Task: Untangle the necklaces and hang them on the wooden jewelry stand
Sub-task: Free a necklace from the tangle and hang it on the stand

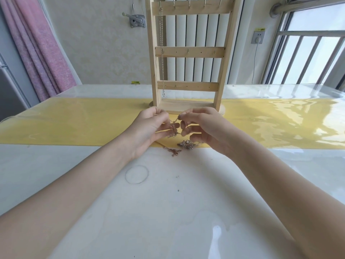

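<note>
A tangled clump of thin gold chains [173, 128] hangs between my two hands, just above the table. My left hand [149, 128] pinches its left side with curled fingers. My right hand [201, 128] pinches the top right strand between thumb and forefinger. More chain trails down to the table: a rose-gold length [172, 151] and a small silver heap [187, 144] under my right hand. The wooden jewelry stand [188, 53] rises right behind my hands. One silver chain [162, 53] hangs from its top-left hook.
A yellow runner [74, 122] crosses the glossy white table [168, 202] under a clear cover. A faint ring mark [137, 174] lies near the table's middle. Pink curtains [41, 53] hang at the left, a barred window [308, 53] at the right.
</note>
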`<state>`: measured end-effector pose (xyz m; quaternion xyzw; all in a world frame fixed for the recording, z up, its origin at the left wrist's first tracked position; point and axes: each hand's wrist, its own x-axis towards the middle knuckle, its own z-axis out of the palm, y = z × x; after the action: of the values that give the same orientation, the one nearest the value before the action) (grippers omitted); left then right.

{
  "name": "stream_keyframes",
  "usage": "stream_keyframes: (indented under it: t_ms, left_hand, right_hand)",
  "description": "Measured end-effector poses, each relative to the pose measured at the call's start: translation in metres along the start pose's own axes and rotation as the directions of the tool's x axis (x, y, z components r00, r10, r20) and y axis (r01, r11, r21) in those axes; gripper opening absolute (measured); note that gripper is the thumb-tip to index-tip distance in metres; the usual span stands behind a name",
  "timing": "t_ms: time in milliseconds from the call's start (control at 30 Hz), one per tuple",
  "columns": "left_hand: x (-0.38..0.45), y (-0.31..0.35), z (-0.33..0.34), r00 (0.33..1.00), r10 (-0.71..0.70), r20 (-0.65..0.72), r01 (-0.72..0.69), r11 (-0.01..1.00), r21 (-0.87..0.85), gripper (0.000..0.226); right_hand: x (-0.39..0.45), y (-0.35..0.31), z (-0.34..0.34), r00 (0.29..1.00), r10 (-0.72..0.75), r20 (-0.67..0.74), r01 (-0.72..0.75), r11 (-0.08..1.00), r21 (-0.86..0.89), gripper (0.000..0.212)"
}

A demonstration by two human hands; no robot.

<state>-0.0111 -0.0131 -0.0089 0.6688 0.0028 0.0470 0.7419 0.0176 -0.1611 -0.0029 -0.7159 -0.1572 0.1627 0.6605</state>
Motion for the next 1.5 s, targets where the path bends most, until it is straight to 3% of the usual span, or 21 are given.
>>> stream_keyframes:
  t_ms: [100, 267, 500, 633, 800, 933, 1100, 1267, 1500]
  left_hand:
    - [0.0, -0.002, 0.001, 0.991, 0.117, -0.071, -0.103, 0.98, 0.173, 0.015]
    - [-0.001, -0.004, 0.001, 0.971, 0.234, -0.048, -0.2, 0.906, 0.373, 0.016]
    - [-0.001, -0.005, 0.0, 0.961, 0.277, -0.009, -0.249, 0.876, 0.413, 0.021]
    - [0.001, -0.004, -0.002, 0.972, 0.231, -0.039, -0.206, 0.922, 0.326, 0.02]
    - [0.003, -0.006, -0.005, 0.973, 0.229, -0.037, -0.201, 0.913, 0.355, 0.019]
    - [0.001, -0.007, -0.003, 0.964, 0.266, 0.003, -0.246, 0.887, 0.39, 0.022]
    - [0.003, -0.004, -0.006, 0.952, 0.306, -0.009, -0.283, 0.89, 0.357, 0.023]
    - [0.002, -0.003, -0.007, 0.949, 0.315, 0.003, -0.295, 0.886, 0.357, 0.023]
    - [0.002, -0.003, -0.007, 0.953, 0.301, 0.03, -0.29, 0.883, 0.369, 0.024]
  right_hand:
    - [0.001, -0.002, -0.001, 0.999, -0.033, -0.011, 0.034, 0.999, 0.028, 0.008]
    - [0.003, 0.001, -0.001, 0.999, -0.037, 0.04, 0.032, 0.991, 0.129, 0.008]
    - [0.002, -0.004, -0.001, 0.997, -0.021, 0.07, -0.009, 0.914, 0.405, 0.007]
    - [0.0, -0.006, -0.001, 0.997, -0.035, 0.064, 0.002, 0.887, 0.463, 0.009]
    - [0.0, -0.008, -0.005, 1.0, -0.029, 0.011, 0.018, 0.844, 0.536, 0.006]
    - [0.003, -0.004, -0.008, 1.0, -0.017, -0.013, 0.021, 0.906, 0.422, 0.009]
    - [0.004, 0.002, -0.007, 0.999, -0.046, -0.016, 0.047, 0.993, 0.105, 0.013]
    - [0.003, 0.004, -0.002, 0.994, -0.074, -0.084, 0.054, 0.973, -0.226, 0.017]
    - [0.001, 0.003, 0.001, 0.987, -0.138, -0.08, 0.115, 0.963, -0.243, 0.011]
